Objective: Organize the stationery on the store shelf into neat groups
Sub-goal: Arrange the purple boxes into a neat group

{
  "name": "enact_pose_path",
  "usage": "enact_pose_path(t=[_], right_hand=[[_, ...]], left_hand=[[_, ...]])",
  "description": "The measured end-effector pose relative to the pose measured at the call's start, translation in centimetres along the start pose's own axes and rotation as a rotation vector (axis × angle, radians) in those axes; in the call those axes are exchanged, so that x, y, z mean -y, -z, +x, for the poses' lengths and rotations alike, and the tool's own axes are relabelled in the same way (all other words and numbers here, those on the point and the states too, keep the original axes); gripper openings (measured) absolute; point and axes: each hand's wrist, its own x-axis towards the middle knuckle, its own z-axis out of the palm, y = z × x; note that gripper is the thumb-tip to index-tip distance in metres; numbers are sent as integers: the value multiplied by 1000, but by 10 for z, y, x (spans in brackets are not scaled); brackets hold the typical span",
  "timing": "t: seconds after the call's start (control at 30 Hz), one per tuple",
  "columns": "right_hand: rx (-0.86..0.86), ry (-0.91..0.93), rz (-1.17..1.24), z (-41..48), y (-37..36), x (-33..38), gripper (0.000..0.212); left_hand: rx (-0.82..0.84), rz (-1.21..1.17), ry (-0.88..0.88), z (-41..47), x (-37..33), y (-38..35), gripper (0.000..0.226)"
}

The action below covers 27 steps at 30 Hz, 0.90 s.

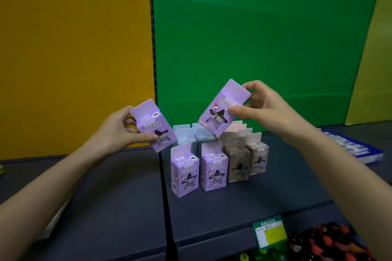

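Purple box [153, 126] gripped by left fingers [148, 138], another [222, 110] by right fingers [235, 110]; print blurred

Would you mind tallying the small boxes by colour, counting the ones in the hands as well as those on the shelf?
Purple boxes: 4, one in the left hand at, one in the right hand at, two standing in front
Grey-brown boxes: 2
Light blue boxes: at least 2, partly hidden
Pink boxes: at least 1, mostly hidden
Total: at least 9
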Motion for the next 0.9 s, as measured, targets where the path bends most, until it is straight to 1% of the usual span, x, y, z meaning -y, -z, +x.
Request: enact_pose_path(t=[0.07, 0.2, 0.33, 0.53, 0.6, 0.73, 0.9], right_hand=[[48, -6, 8, 14, -2, -14, 30], [148, -7, -21, 35, -4, -33, 32], [239, -10, -62, 51, -5, -45, 40], [382, 7, -124, 69, -8, -50, 38], [431, 19, -146, 71, -9, -52, 37], [472, 45, -228, 78, -8, -54, 35], [547, 38, -308, 83, -8, -57, 36]], left_hand=[[8, 18, 41, 0, 3, -8, 59], [12, 111, 68, 4, 10, -23, 45], [95, 141, 90, 10, 15, -35, 43], [211, 135, 104, 19, 23, -43, 35], [230, 137, 103, 22, 26, -48, 36], [222, 169, 79, 27, 32, -59, 28], [180, 237, 49, 27, 39, -69, 25]])
